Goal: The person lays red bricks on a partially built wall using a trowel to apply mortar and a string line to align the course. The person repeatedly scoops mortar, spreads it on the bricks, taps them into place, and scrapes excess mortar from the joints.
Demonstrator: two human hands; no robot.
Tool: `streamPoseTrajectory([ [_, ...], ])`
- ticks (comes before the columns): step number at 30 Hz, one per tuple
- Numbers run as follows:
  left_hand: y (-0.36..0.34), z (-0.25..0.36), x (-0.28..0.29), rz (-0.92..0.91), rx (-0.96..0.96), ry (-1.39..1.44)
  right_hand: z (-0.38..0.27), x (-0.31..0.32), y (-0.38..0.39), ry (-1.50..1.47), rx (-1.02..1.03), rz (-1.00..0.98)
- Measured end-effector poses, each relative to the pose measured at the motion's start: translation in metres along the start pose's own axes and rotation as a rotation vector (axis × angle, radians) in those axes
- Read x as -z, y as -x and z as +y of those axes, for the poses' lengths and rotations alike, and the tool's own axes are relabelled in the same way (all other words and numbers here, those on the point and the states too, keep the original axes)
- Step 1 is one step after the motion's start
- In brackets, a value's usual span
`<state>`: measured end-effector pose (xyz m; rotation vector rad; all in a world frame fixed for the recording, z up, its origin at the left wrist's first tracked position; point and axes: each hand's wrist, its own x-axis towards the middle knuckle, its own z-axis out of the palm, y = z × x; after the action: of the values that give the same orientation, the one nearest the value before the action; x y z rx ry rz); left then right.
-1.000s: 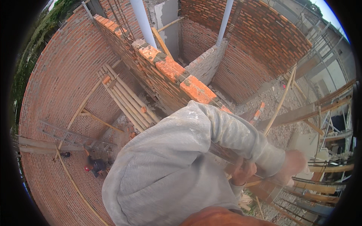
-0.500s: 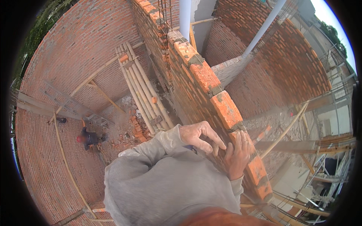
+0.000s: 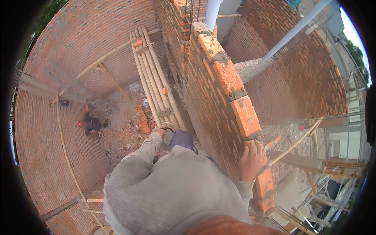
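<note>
A red-orange brick [image 3: 248, 143] lies in the top course of the brick wall [image 3: 211, 105] to my right. My right hand [image 3: 253, 159] curls over that brick, fingers close together along its top; the thumb side is partly hidden. My left hand [image 3: 158, 132] reaches down and forward, its fingers closed beside a curved, pale rim [image 3: 168, 126] of a greyish round thing. What it grips there is too small to make out. Grey mortar [image 3: 237, 94] fills the joints between the top bricks, and a thin string line [image 3: 275, 188] runs along the wall.
Several bamboo poles [image 3: 154, 84] lie side by side as a platform ahead on the left, with loose bricks on them. Far below, a person [image 3: 91, 123] stands by broken bricks [image 3: 143, 119]. Pale pipes [image 3: 298, 28] and vertical steel bars [image 3: 192, 15] rise beyond the wall.
My left hand has left the spot beside my right hand and swung left and forward, down toward the poles. The right hand stays on the brick. The view has shifted.
</note>
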<state>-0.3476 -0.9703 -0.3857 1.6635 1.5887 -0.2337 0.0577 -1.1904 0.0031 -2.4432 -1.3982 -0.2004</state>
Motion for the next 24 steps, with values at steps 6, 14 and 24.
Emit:
streamPoseTrajectory([
  [6, 0.054, -0.060, -0.051, -0.034, 0.221, 0.306, 0.010, -0.013, 0.006, 0.042, 0.038, 0.044],
  [14, 0.132, -0.149, -0.135, -0.106, 0.130, 0.037, 0.018, -0.023, 0.011, 0.051, 0.049, 0.100],
  [24, 0.171, -0.186, -0.199, -0.258, 0.353, -0.301, 0.023, -0.024, 0.007, 0.121, 0.158, 0.158],
])
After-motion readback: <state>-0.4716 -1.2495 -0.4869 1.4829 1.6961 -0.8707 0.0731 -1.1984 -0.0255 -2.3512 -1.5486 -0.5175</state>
